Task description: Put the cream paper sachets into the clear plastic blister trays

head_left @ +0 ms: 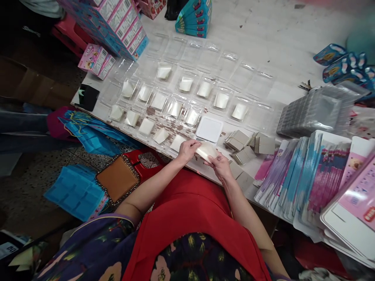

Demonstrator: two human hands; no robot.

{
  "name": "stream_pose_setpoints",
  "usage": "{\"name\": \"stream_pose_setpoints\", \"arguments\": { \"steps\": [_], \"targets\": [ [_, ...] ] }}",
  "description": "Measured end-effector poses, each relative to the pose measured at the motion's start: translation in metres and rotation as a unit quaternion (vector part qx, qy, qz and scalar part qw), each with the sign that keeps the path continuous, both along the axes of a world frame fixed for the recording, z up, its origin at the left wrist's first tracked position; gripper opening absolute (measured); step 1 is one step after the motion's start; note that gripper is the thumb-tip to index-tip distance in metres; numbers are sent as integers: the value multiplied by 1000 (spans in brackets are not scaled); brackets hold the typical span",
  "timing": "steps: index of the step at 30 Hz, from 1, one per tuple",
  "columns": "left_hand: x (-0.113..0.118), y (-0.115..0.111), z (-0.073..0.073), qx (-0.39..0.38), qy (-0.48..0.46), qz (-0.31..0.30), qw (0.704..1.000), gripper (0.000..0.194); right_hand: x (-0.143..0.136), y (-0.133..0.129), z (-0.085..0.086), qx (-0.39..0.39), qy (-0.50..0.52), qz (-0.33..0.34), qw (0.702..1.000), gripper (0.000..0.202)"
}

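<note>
Between my two hands is a cream-white wrapped packet, held over the table's front edge. My left hand pinches its left end, and my right hand grips the right end with thumb and fingers. Just beyond the packet lies a small white scale. A row of similar cream packets runs along the front edge to the left. Behind it stand clear plastic trays, several with one such packet inside. Small stacks of grey cards lie right of the scale.
Stacked clear trays and rows of printed cards crowd the right side. Pink-and-blue boxes are piled at back left. A red stool with a brown seat and blue sheets are down on the left.
</note>
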State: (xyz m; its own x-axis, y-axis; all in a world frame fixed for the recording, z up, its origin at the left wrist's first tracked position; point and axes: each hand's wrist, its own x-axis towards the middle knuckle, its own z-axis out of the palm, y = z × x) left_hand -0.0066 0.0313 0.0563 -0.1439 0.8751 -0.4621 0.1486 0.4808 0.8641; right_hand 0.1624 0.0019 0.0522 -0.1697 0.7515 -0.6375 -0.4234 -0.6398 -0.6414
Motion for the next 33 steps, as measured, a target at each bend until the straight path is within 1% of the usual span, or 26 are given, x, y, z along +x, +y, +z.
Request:
{"name": "stream_pose_setpoints", "arguments": {
  "steps": [3, 4, 6, 9, 11, 13, 14, 16, 18, 20, 24, 26, 28, 31, 33],
  "targets": [
    [-6, 5, 4, 23, -40, 93, 995, 21, 1, 0, -3, -10, 1, -13, 1000, 47],
    [-8, 7, 7, 29, -54, 113, 992, 20, 2, 0, -4, -13, 1, -16, 1000, 47],
    [-12, 11, 12, 32, -78, 120, 989, 17, 2, 0, -7, -16, 1, -18, 1000, 46],
    [-12, 13, 17, 11, -106, 75, 991, 17, 2, 0, -10, -16, -3, -16, 1000, 43],
    [-9, 13, 15, -6, -111, 47, 993, 18, 1, 1, -10, -15, -6, -24, 1000, 43],
    [-7, 11, 12, -7, -92, 15, 996, 17, 0, 1, -8, -12, -2, -31, 999, 44],
    [-7, 11, 11, -1, -68, -6, 998, 15, 0, 1, -7, -10, 0, -32, 999, 45],
    [-6, 10, 10, 21, 9, -54, 998, 12, 1, 2, -5, -6, 6, -26, 1000, 44],
    [-7, 11, 14, 46, 98, -98, 989, 11, 1, 1, -4, -4, 9, -17, 1000, 43],
    [-7, 12, 21, 64, 168, -127, 975, 13, 1, 1, -3, -1, 7, -11, 1000, 42],
    [-2, 14, 33, 86, 237, -176, 952, 14, -1, 0, -3, 6, 10, -11, 1000, 40],
    [2, 14, 35, 91, 249, -182, 947, 14, -2, 0, -3, 8, 16, -7, 1000, 40],
    [7, 12, 33, 89, 257, -168, 948, 14, -4, 0, -3, 7, 22, -2, 1000, 40],
    [15, 7, 27, 105, 275, -145, 945, 14, -5, 0, -3, 4, 38, -2, 999, 44],
    [20, 3, 23, 125, 287, -140, 939, 13, -6, 0, -3, 2, 45, -5, 999, 46]
  ]
}}
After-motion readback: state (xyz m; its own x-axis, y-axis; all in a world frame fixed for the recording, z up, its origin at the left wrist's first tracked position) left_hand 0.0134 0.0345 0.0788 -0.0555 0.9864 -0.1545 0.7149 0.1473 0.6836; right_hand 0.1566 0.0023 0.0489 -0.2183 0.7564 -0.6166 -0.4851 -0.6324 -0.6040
